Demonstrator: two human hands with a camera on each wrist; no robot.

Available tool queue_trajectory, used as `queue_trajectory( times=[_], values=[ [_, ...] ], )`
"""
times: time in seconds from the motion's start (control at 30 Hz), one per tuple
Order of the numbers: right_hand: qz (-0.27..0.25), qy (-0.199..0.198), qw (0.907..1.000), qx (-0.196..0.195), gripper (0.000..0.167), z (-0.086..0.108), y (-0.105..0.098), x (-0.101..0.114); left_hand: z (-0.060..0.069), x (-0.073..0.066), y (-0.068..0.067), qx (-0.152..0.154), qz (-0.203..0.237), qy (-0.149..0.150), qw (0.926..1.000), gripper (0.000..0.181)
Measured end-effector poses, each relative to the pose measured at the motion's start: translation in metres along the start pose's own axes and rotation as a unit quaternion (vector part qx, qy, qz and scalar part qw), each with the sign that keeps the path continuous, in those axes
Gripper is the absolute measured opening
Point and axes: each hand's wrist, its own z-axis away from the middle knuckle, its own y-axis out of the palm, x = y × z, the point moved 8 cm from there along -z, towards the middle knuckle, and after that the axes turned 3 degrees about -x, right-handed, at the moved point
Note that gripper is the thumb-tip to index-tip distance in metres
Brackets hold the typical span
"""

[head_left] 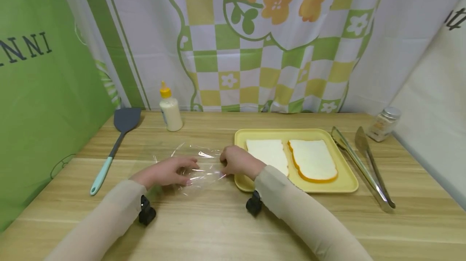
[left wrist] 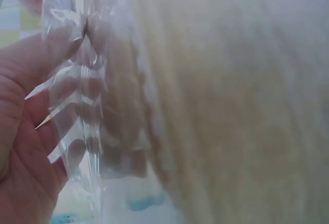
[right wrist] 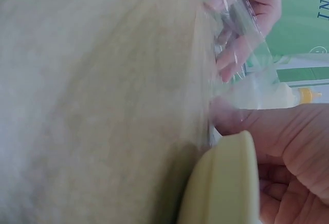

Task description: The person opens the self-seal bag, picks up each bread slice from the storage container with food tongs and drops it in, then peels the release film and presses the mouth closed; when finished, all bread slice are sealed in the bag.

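Crinkled clear plastic film (head_left: 205,176) lies on the table between my two hands. My left hand (head_left: 164,172) touches its left side, thumb and fingers apart; the left wrist view shows those fingers (left wrist: 56,126) against and through the film. At the film's right edge, my right hand (head_left: 238,162) pinches it between thumb and fingers, beside the yellow tray (head_left: 346,187). In the right wrist view the right thumb (right wrist: 277,126) lies at the film's edge, near the tray's rim. Two slices of white bread (head_left: 314,160) lie on the tray, the left one partly hidden by my right hand.
A spatula (head_left: 111,158) with a mint handle lies at the left. A squeeze bottle (head_left: 171,113) with a yellow cap stands at the back. Metal tongs (head_left: 364,172) lie right of the tray, near a small glass jar (head_left: 384,124). A patterned curtain (head_left: 262,75) hangs behind the table.
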Motion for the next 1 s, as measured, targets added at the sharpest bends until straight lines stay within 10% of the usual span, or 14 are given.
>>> queue_trajectory(
  times=[0.3, 0.47, 0.73, 1.0],
  values=[
    [-0.01, 0.002, 0.9999, -0.001, 0.033, 0.001, 0.002, -0.002, -0.011, -0.005, -0.007, -0.059, -0.066, 0.027, 0.9957, 0.017],
    [-0.014, 0.012, 0.9998, 0.007, 0.022, 0.001, 0.004, -0.004, -0.007, 0.003, -0.013, -0.097, 0.0, -0.019, 0.9951, 0.015],
    [-0.03, 0.014, 0.9994, 0.008, 0.025, 0.001, 0.003, -0.004, 0.007, 0.017, -0.032, -0.197, 0.084, -0.073, 0.974, 0.016],
    [-0.031, -0.016, 0.9994, -0.003, 0.024, 0.003, 0.001, -0.003, 0.017, 0.026, -0.043, -0.216, 0.133, -0.085, 0.9636, 0.019]
  ],
)
